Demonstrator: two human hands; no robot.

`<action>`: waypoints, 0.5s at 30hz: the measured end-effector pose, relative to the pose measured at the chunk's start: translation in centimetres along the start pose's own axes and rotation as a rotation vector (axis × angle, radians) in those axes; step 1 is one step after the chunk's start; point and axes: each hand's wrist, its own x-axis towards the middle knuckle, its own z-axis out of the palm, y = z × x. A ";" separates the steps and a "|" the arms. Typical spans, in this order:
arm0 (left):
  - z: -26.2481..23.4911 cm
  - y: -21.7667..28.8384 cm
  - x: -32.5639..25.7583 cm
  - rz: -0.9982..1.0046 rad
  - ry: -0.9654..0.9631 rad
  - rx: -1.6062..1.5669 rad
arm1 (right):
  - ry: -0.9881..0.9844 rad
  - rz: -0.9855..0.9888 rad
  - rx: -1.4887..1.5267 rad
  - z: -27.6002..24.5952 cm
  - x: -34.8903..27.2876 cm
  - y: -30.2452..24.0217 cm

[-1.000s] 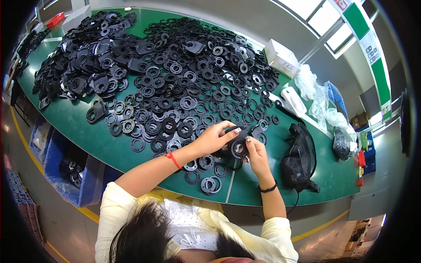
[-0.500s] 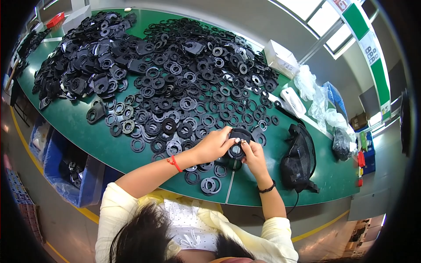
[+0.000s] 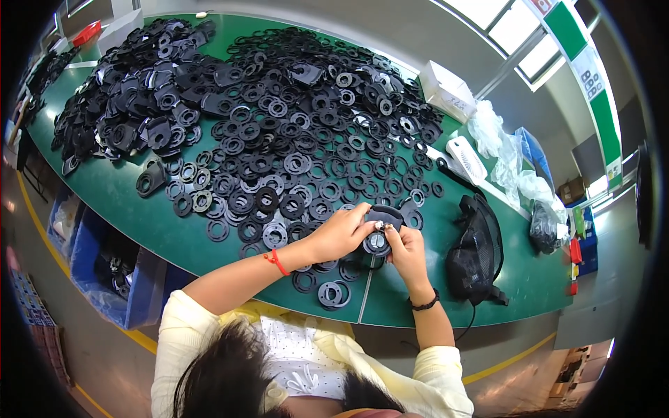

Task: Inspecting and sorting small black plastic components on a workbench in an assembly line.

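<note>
Both hands meet over the near edge of the green counter [image 3: 174, 230], just above a pale seam line running across it. The left hand [image 3: 341, 233] is curled closed, its fingers wrapped over the top and left side of a black ring-shaped part [image 3: 380, 233], with the thumb and fingertips pressed on its upper rim. The right hand [image 3: 408, 251] closes on the same part from the right and below, its fingertips pinching the rim so that the part sits clamped between the two hands, lifted slightly off the counter rather than lying flat, though how far it clears the surface cannot be told. A red cord bracelet [image 3: 279, 262] circles the left wrist and a dark band [image 3: 424, 304] the right. Just beside the hands, toward the person, a few loose black rings [image 3: 331, 292] lie flat on the counter. Beyond the hands spreads a wide scatter of similar black rings and washers [image 3: 293, 146], thickening toward the far left into a heap of larger black moulded pieces [image 3: 132, 104]. To the right of the hands, near but apart, rests a black mesh bag [image 3: 477, 251]; further back are a white box [image 3: 449, 90] and some clear plastic bags [image 3: 509, 160].
</note>
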 end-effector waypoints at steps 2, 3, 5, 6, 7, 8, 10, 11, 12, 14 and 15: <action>-0.1 -0.4 0.1 0.020 0.009 0.032 | 0.019 -0.001 0.022 0.4 0.0 -0.2; -0.1 -0.7 0.2 0.041 0.018 0.059 | 0.039 0.000 0.040 0.6 -0.1 -0.3; -0.1 -1.2 0.4 0.030 0.025 0.026 | 0.059 -0.012 0.069 1.0 -0.1 -0.8; -0.1 -1.1 0.4 0.018 0.036 -0.005 | 0.074 -0.024 0.098 1.1 -0.2 -1.0; -0.2 -1.0 0.6 -0.005 0.048 -0.078 | 0.074 -0.026 0.098 1.1 -0.2 -0.8; -0.3 -0.7 0.8 -0.033 0.029 -0.197 | 0.087 -0.068 0.133 1.2 -0.3 -0.5; -0.9 -0.5 1.0 -0.074 -0.016 -0.427 | 0.073 -0.088 0.209 1.0 0.1 0.1; -1.0 -0.7 1.0 -0.074 -0.014 -0.431 | 0.090 -0.082 0.249 1.0 0.3 0.2; -1.1 -0.7 1.1 -0.012 -0.060 -0.402 | 0.107 -0.081 0.292 0.8 0.4 0.3; -1.4 -0.3 1.0 -0.013 -0.131 -0.359 | 0.070 -0.062 0.311 0.4 0.3 0.9; -1.4 -0.3 1.0 -0.013 -0.129 -0.358 | 0.083 -0.066 0.311 0.5 0.4 0.9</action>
